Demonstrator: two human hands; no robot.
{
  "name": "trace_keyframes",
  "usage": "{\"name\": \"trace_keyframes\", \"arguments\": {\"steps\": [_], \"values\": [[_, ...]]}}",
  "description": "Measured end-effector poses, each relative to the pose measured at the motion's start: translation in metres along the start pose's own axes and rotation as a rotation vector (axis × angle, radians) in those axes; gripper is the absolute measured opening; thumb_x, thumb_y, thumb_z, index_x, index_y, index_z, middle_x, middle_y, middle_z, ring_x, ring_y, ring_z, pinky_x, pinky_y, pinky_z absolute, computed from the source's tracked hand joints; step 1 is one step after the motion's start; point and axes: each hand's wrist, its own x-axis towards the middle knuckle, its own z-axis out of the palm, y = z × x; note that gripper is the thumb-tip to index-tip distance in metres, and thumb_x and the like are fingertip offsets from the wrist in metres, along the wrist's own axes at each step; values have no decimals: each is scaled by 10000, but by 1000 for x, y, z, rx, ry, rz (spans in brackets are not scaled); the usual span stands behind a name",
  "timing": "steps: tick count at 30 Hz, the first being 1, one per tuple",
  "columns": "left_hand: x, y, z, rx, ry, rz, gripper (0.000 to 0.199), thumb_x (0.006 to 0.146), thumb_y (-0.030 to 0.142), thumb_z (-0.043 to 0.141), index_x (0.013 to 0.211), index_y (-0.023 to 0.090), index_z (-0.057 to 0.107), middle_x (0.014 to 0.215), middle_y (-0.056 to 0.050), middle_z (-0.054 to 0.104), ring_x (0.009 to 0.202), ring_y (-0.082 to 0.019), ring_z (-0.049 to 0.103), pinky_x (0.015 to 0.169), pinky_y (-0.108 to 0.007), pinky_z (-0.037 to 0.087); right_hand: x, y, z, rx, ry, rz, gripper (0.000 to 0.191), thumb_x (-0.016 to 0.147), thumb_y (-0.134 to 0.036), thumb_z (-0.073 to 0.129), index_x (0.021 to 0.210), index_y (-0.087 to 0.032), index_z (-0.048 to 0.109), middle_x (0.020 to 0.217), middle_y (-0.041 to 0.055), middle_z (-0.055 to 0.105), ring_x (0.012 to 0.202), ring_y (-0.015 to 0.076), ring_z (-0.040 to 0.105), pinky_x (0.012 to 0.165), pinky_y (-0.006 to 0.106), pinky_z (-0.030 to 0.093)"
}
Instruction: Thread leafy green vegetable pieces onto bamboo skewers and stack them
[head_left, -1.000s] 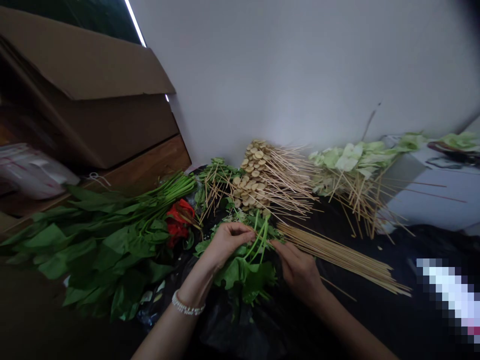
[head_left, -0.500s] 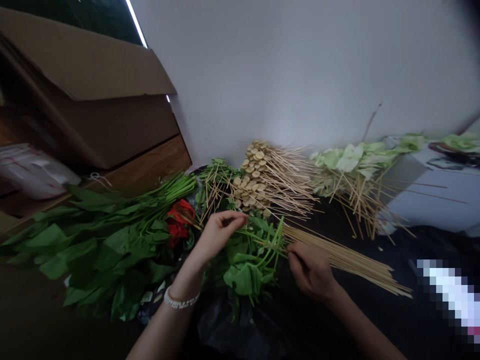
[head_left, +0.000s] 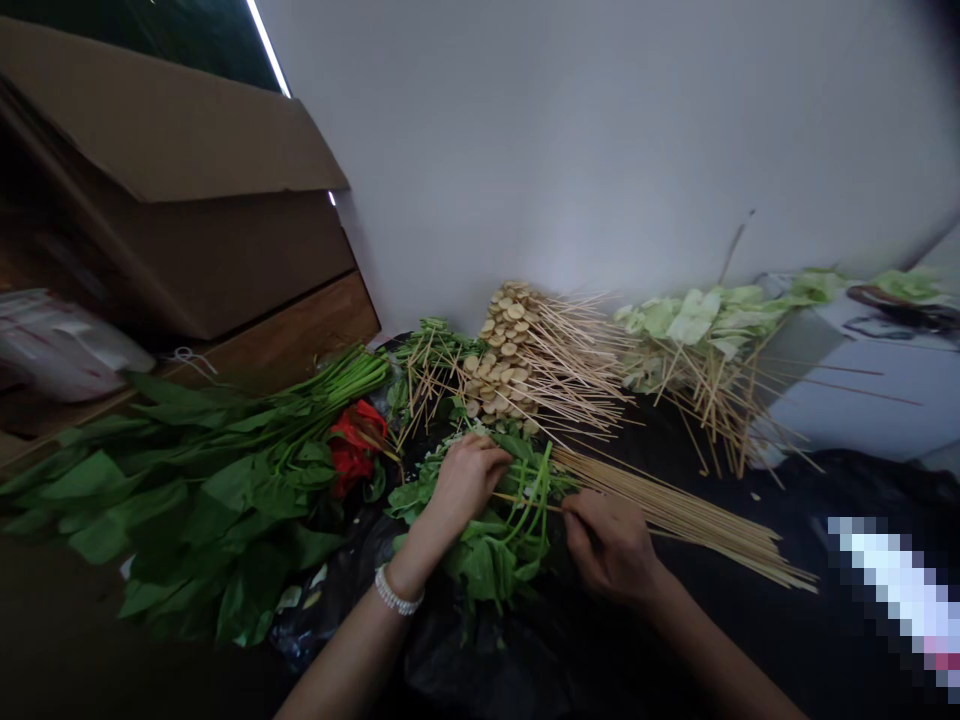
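My right hand [head_left: 611, 545] is closed round the near end of a bamboo skewer [head_left: 553, 508]. Green stems [head_left: 541, 490] with leaves cross that skewer and appear threaded on it. Over the leaves, left of the stems, my left hand [head_left: 471, 482] has its fingers drawn together; what lies between them, if anything, is hidden. A white beaded bracelet [head_left: 397, 592] circles my left wrist. Under and in front of both hands are loose leafy greens [head_left: 491, 565] on black plastic [head_left: 480, 670]. Beside my right hand, a bundle of bare skewers [head_left: 697, 515] lies slanting to the right.
Left lies a large heap of long-stemmed greens [head_left: 217, 480] with a red wrapping [head_left: 354, 445]. Behind are skewered greens [head_left: 431, 350], skewered pale round slices [head_left: 506, 350] and skewered cabbage-like leaves [head_left: 697, 315]. A cardboard box [head_left: 225, 250] stands back left, against a pale wall [head_left: 555, 150].
My left hand has moved right and slightly down, onto the leaves by the skewer. My right hand has shifted slightly left, still holding the skewer.
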Motion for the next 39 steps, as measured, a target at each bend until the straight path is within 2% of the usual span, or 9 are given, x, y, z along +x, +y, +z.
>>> {"name": "trace_keyframes", "arguments": {"steps": [7, 13, 17, 20, 23, 27, 31, 34, 39], "values": [[-2, 5, -45, -307, 432, -135, 171, 880, 258, 571, 941, 213, 725, 897, -59, 701, 846, -201, 627, 798, -288, 431, 0, -1, 2, 0, 12, 34, 115, 885, -134, 474, 887, -176, 581, 652, 9, 584, 564, 136, 549, 561, 269, 407], [-11, 22, -74, -424, 548, -190, 137, 870, 278, 589, 904, 202, 698, 831, -30, 686, 777, -165, 607, 735, -253, 432, -3, 6, 10, 12, 88, 102, 162, 902, -133, 498, 1014, -181, 604, 797, 38, 686, 685, 144, 660, 626, 250, 506], [-12, 27, -75, -785, 478, -226, 142, 900, 318, 541, 925, 197, 612, 765, 4, 617, 629, -104, 542, 608, -213, 426, -5, 8, 13, 0, 88, 103, 177, 905, -142, 501, 1033, -181, 616, 861, 58, 714, 752, 166, 695, 653, 254, 540], [-11, 24, -69, -1122, 338, -314, 196, 860, 346, 599, 980, 190, 598, 715, 29, 564, 492, -50, 400, 453, -163, 290, -5, 8, 13, -1, 86, 109, 177, 908, -147, 500, 1033, -182, 620, 865, 61, 719, 761, 170, 701, 657, 258, 550], [-11, 19, -60, -1282, 223, -431, 335, 793, 391, 681, 1043, 176, 621, 675, 42, 533, 442, -25, 303, 410, -156, 188, -4, 7, 13, 4, 82, 111, 172, 915, -149, 498, 1039, -173, 616, 876, 65, 717, 781, 171, 701, 662, 260, 550], [-13, 16, -50, -1227, 259, -515, 382, 702, 430, 761, 946, 146, 687, 617, 42, 515, 482, -42, 361, 422, -155, 220, -4, 7, 13, 19, 67, 118, 172, 921, -144, 494, 1048, -168, 608, 885, 65, 714, 792, 169, 698, 669, 260, 547], [-14, 15, -47, -1117, 222, -463, 310, 720, 419, 742, 855, 141, 738, 679, -7, 628, 581, -79, 493, 524, -179, 391, -4, 8, 15, 14, 70, 124, 168, 926, -143, 494, 1051, -172, 603, 869, 56, 707, 775, 162, 691, 661, 260, 541], [-14, 16, -46, -1106, 206, -424, 299, 745, 407, 722, 895, 149, 742, 713, -23, 678, 650, -106, 563, 637, -213, 469, -4, 8, 16, 13, 56, 127, 173, 931, -138, 489, 1057, -169, 602, 857, 49, 701, 762, 156, 685, 665, 259, 537], [-14, 20, -44, -1119, 200, -405, 311, 770, 400, 702, 948, 146, 731, 752, -37, 716, 649, -113, 583, 677, -243, 500, -4, 8, 17, 14, 40, 137, 189, 939, -139, 483, 1082, -164, 604, 890, 56, 704, 797, 154, 687, 684, 250, 537]]}}
